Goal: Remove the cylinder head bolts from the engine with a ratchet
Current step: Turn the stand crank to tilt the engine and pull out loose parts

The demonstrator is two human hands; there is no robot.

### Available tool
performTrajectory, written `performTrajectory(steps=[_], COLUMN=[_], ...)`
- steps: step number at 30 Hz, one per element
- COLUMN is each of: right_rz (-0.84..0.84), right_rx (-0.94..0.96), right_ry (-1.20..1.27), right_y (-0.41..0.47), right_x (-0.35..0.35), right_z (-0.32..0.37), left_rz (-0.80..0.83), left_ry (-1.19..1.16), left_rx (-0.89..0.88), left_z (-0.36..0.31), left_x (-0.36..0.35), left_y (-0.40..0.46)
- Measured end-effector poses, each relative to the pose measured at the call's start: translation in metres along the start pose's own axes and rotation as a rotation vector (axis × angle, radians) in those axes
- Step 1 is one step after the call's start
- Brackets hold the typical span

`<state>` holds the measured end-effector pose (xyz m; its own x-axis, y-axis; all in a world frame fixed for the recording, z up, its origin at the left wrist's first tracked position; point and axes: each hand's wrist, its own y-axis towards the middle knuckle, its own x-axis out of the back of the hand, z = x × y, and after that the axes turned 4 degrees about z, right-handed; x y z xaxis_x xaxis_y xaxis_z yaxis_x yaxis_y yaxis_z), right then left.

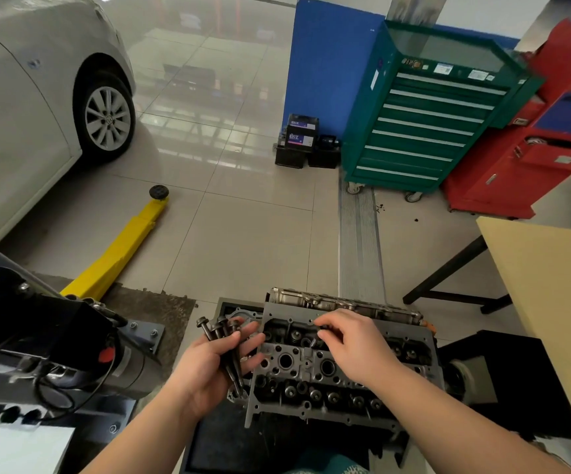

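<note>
The grey cylinder head (311, 374) sits on the engine at the bottom centre, its valve springs and bolt holes facing up. My left hand (208, 367) is just left of it and holds a bundle of several long black head bolts (220, 331), heads pointing away from me. My right hand (352, 343) is over the far middle of the head, and its fingertips pinch the top of a bolt (323, 327) standing in a hole there. No ratchet is in view.
A black lift motor unit (48, 340) and a yellow lift arm (120, 248) lie to the left, with a white car (31, 107) behind. A wooden table (550, 285) stands at right. A green tool cabinet (424, 114), a red cabinet (530, 155) and car batteries (299, 142) stand beyond.
</note>
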<state>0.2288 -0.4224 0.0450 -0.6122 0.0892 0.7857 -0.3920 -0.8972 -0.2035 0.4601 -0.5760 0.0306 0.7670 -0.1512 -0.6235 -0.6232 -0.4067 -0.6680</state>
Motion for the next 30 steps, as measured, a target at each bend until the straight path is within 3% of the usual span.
performTrajectory(steps=[19, 26, 30], right_rz=[-0.073, -0.072, -0.062], right_rx=[-0.113, -0.124, -0.281], right_ry=[0.009, -0.133, -0.222], right_y=[-0.006, 0.005, 0.005], right_x=[-0.016, -0.026, -0.039], right_z=[0.008, 0.018, 0.020], left_rz=[0.048, 0.087, 0.103], left_ry=[0.033, 0.064, 0.082], left_rx=[0.062, 0.087, 0.089], left_z=[-0.015, -0.020, -0.024], left_x=[0.007, 0.006, 0.005], left_y=[0.000, 0.001, 0.001])
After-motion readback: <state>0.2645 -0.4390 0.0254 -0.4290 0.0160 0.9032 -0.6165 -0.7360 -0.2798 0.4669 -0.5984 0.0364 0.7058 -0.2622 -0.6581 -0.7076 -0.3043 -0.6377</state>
